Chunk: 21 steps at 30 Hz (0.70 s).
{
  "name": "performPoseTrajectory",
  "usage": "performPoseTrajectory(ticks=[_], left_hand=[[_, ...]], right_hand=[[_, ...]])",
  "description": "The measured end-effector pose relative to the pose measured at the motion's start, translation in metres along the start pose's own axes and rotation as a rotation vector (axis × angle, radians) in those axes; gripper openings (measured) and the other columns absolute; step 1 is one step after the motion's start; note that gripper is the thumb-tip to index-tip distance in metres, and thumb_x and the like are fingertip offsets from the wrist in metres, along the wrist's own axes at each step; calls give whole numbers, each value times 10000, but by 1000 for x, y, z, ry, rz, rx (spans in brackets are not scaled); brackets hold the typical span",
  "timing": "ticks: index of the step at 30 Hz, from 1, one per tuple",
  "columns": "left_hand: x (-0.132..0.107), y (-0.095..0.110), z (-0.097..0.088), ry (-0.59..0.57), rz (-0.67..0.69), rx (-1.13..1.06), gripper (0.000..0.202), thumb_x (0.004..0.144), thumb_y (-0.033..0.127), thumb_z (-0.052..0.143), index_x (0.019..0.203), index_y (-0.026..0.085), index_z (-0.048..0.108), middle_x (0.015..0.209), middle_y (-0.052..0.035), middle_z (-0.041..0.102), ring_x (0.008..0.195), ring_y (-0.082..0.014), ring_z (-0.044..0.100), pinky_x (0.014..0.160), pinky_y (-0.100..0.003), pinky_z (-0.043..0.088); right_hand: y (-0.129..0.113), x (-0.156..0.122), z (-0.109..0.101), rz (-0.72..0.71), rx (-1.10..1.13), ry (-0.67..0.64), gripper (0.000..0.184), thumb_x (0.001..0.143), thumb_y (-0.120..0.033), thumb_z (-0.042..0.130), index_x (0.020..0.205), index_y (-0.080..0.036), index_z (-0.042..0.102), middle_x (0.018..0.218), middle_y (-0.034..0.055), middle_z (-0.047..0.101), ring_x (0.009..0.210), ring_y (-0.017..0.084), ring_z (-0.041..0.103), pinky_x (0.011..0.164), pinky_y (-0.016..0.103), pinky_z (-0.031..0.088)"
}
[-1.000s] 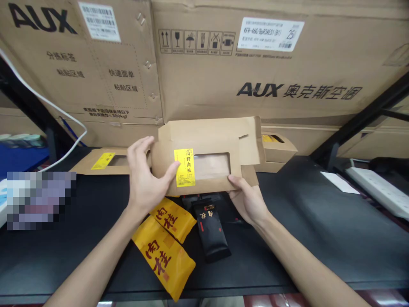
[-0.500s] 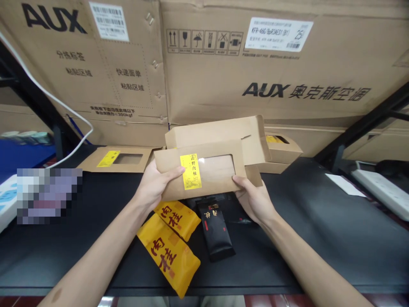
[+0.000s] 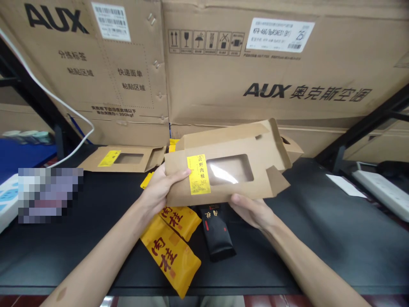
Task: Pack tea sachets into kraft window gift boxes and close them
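Observation:
A brown kraft paper box with a clear window and a yellow label is held up in front of me, tilted up toward the right. Its right end flaps and long back flap stand open. My left hand grips its left end, thumb on the front beside the label. My right hand supports the lower edge with the thumb against it, the other fingers mostly hidden below. Under the box lie yellow packets and a black packet with gold characters, all partly covered.
A second windowed kraft box lies flat at the back left of the black table. Another kraft box sits behind mine. Large AUX cartons form the back wall. Power strips and a paper slip lie right.
The box has shifted right and opened out, its side and end flaps now spread wider. My right hand has slid from the window's corner down to the lower edge.

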<state>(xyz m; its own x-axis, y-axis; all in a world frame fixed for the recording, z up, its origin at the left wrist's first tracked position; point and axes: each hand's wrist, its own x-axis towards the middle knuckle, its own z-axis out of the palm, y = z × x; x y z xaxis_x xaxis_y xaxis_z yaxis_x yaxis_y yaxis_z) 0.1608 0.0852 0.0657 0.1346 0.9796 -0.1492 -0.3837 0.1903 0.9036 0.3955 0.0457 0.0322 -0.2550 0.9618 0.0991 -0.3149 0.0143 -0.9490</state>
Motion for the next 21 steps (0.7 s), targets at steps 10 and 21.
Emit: performPoseTrajectory(ticks=[10, 21], left_hand=[[-2, 16, -6, -46, 188, -104, 614, 828, 648, 775, 1269, 227, 700, 1350, -104, 761, 1333, -336, 670, 1046, -414, 590], [-29, 20, 2, -351, 7, 179, 643, 834, 472, 829, 1421, 256, 682, 1410, -97, 741, 1349, -375, 659, 1111, -459, 544]], right_hand=[[-9, 8, 5, 5, 173, 309, 544, 628, -527, 945, 1071, -268, 767, 1135, 42, 821, 1104, 302, 769, 1118, 522, 583], [5, 13, -1, -116, -142, 273, 643, 836, -795, 672, 1154, -239, 720, 1255, 78, 781, 1302, 305, 682, 1193, 460, 509]])
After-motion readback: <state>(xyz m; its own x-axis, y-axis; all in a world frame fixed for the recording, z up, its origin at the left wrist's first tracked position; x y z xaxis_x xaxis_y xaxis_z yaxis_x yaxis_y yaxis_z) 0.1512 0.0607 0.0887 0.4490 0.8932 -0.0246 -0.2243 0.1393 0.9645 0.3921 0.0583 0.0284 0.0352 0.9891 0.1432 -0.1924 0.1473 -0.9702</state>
